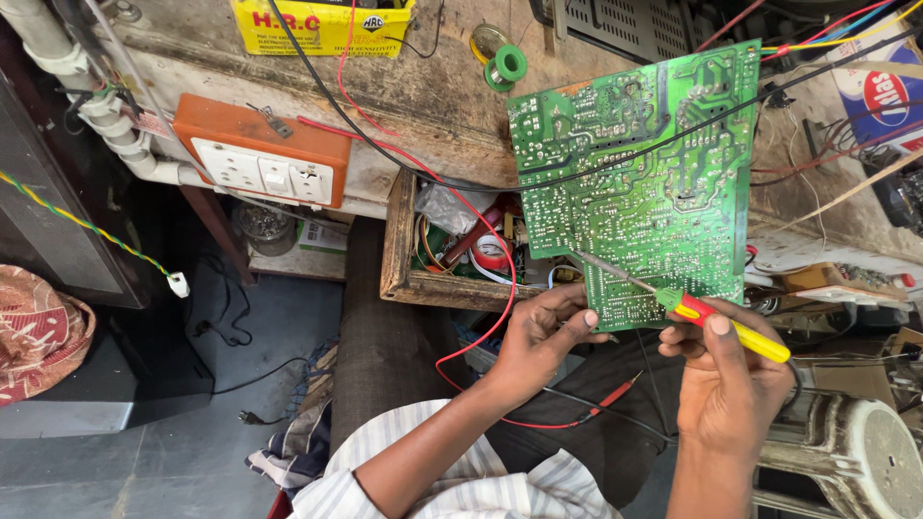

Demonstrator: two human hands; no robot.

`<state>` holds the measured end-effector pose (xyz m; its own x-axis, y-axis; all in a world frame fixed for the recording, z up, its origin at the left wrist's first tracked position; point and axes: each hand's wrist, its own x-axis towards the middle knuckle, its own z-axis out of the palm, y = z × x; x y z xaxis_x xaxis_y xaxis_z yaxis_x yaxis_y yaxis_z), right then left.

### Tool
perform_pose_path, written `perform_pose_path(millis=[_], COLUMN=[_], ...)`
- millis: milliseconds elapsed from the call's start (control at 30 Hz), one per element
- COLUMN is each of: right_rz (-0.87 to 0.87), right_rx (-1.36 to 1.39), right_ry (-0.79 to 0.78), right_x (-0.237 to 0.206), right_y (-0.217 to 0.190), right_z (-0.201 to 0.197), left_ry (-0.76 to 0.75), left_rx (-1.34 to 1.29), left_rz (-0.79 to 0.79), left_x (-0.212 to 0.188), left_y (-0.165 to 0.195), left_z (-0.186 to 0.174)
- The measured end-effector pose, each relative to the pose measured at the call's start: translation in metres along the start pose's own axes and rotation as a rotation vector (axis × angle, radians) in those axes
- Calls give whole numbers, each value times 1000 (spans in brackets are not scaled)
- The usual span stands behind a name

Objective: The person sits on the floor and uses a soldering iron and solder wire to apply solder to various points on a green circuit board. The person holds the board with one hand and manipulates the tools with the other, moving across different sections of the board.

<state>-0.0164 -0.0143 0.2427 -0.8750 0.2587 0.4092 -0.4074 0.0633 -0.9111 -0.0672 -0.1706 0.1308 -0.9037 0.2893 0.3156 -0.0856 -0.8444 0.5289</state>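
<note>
A large green circuit board (639, 173) stands tilted against the workbench, solder side facing me. My left hand (540, 332) grips its lower left edge with thumb and fingers. My right hand (733, 380) holds a tool with a yellow and red handle (735, 329); its thin metal shaft (615, 272) points up-left and its tip rests on the board's lower left area. A red test probe (615, 392) lies on my lap below the hands, its red wire (481, 231) looping up over the bench.
An orange and white socket box (261, 159) sits at the bench's left edge. An open wooden drawer (404, 250) holds tape rolls and wires. A green solder spool (508, 65) and a yellow box (322, 24) lie behind. A white round object (870, 461) stands at lower right.
</note>
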Motion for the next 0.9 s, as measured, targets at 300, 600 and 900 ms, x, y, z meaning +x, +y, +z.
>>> perform_pose_path(millis=[300,600,900], right_rz=[1,1,-7], right_rx=[-10,-9,-3], right_ry=[3,2,-5], right_x=[0,0,0], right_y=[1,1,1], right_z=[0,1,3], left_ry=[0,6,10], left_rx=[10,5,-17], left_rz=[-5,-2,-2], left_x=[0,0,1], left_y=[0,-2,-1], left_z=[0,-2,-2])
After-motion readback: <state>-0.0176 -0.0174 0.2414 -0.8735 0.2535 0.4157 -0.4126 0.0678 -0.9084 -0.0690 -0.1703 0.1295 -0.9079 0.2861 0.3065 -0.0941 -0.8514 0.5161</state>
